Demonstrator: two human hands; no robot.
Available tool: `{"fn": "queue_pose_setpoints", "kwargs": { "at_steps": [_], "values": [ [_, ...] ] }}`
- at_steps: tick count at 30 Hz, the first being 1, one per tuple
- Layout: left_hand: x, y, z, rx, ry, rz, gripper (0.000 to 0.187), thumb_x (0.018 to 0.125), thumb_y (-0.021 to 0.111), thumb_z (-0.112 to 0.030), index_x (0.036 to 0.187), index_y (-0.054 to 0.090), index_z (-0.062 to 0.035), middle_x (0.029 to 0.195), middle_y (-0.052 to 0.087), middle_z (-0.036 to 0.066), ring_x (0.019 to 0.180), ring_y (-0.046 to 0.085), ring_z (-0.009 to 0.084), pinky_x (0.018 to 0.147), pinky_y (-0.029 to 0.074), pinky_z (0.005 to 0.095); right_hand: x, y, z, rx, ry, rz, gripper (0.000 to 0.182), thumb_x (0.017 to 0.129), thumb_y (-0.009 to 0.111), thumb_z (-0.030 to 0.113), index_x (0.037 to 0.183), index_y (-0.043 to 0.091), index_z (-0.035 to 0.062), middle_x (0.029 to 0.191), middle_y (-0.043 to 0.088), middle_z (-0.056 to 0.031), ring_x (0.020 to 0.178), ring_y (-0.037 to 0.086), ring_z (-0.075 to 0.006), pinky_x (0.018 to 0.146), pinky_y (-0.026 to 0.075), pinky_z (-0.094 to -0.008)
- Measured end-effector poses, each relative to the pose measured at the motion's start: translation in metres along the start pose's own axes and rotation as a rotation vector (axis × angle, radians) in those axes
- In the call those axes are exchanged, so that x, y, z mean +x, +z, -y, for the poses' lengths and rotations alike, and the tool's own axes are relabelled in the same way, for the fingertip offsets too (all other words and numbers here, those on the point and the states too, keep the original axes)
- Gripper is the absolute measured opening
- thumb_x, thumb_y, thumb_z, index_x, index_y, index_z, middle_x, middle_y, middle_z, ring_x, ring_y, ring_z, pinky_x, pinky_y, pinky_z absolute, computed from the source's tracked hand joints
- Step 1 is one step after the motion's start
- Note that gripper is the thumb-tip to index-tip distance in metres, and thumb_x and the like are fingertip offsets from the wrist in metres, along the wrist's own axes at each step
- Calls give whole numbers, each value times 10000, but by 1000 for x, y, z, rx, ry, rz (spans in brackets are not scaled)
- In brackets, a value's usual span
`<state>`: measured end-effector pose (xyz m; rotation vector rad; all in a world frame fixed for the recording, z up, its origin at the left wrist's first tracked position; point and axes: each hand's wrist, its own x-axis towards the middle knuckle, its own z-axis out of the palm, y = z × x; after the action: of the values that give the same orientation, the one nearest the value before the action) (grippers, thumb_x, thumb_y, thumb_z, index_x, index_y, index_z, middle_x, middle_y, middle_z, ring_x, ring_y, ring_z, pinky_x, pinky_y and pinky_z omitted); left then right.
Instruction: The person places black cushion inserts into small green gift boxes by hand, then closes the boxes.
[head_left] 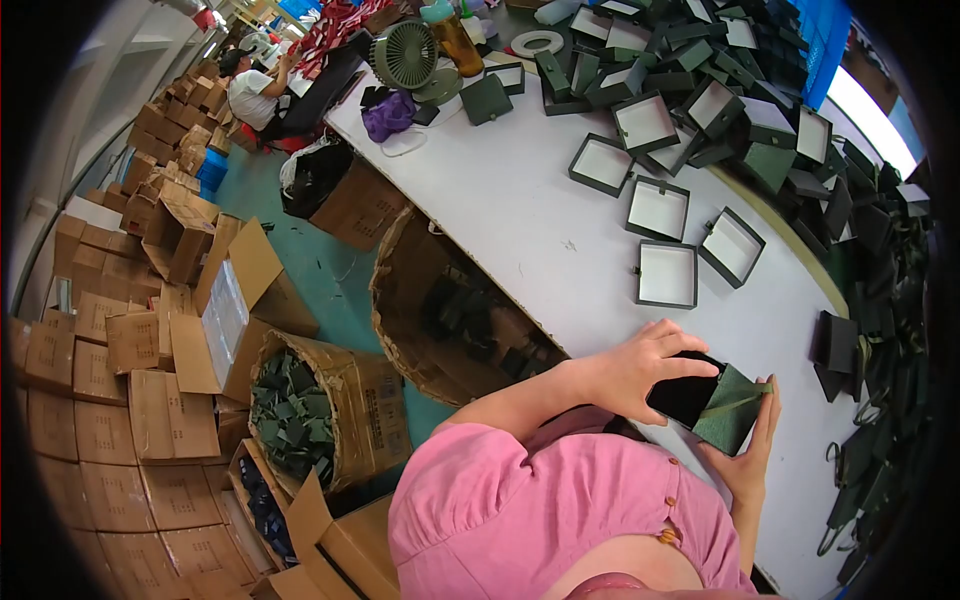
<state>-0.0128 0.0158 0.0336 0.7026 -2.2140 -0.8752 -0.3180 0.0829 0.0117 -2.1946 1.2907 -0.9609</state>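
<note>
Close to my body I hold a small box (728, 412) between both hands. Its left part is black and its right part dark green, with a green ribbon across it. My left hand (648, 368) grips the black part from the left, thumb below and fingers over the top. From the right, my right hand (748, 462) holds the green part, thumb and fingers around its edge. On the white table beyond lie dark drawer trays with white insides, the nearest tray (667, 274) just past my left hand. Another tray (733, 247) sits tilted beside it.
A big heap of dark green boxes (690, 75) covers the table's far end. More dark boxes (870, 320) lie along the right. A fan (404, 54) and purple cloth (389, 116) stand far left. Cartons (180, 415) fill the floor; a person (255, 92) sits beyond.
</note>
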Motion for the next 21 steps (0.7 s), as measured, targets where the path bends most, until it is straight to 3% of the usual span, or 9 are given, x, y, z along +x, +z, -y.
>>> {"fn": "queue_pose_setpoints", "kwargs": {
  "at_steps": [4,7,10,14,15,16,17,21],
  "values": [
    [1,5,4,-201,-15,-3,1023,654,891,-218,1563,425,-169,1625,333,172,1393,362,415,1193,307,536,5,2,3,73,-14,-18,1220,632,913,123,1644,236,48,1639,316,-277,1451,384,-483,1169,362,-542],
    [6,19,-3,-158,79,-181,1125,696,897,-257,1629,279,-146,1698,146,244,1525,201,473,1232,220,560,12,10,3,63,-74,-98,1181,650,886,101,1642,248,39,1630,333,-276,1453,381,-489,1172,350,-547],
    [4,17,3,-129,78,-152,1156,736,896,-310,1649,209,-135,1706,-3,297,1577,45,497,1248,143,575,20,19,3,70,-100,-99,1154,665,877,94,1639,260,33,1622,346,-278,1455,375,-495,1177,338,-553],
    [-2,21,5,-167,53,-115,1101,720,881,-344,1627,292,-138,1705,53,280,1570,28,513,1248,141,604,29,14,11,90,-138,-32,1144,678,897,114,1634,275,30,1614,362,-270,1456,368,-492,1181,327,-557],
    [-3,23,-1,-227,30,-79,1086,730,878,-352,1625,299,-143,1704,65,280,1569,27,516,1246,139,609,23,21,12,234,-60,11,1122,692,912,156,1618,295,15,1609,373,-254,1452,372,-493,1189,303,-601],
    [-4,28,-5,-280,5,-44,1071,741,875,-360,1623,306,-148,1703,76,280,1568,26,519,1245,137,615,29,28,19,207,-192,32,1100,701,913,169,1606,307,11,1611,368,-249,1457,367,-493,1192,281,-631],
    [-2,42,-8,-180,110,-79,1049,763,872,-373,1624,306,-178,1701,95,270,1567,28,521,1240,145,623,37,34,27,182,-321,56,1079,711,914,181,1594,319,7,1614,364,-243,1461,362,-493,1196,259,-661],
    [0,41,0,-216,98,-160,1040,760,893,-378,1612,326,-193,1697,118,257,1565,56,509,1232,180,619,48,40,30,264,-279,37,1016,734,901,189,1566,347,2,1631,336,-234,1486,327,-501,1199,216,-703]
  ]
}}
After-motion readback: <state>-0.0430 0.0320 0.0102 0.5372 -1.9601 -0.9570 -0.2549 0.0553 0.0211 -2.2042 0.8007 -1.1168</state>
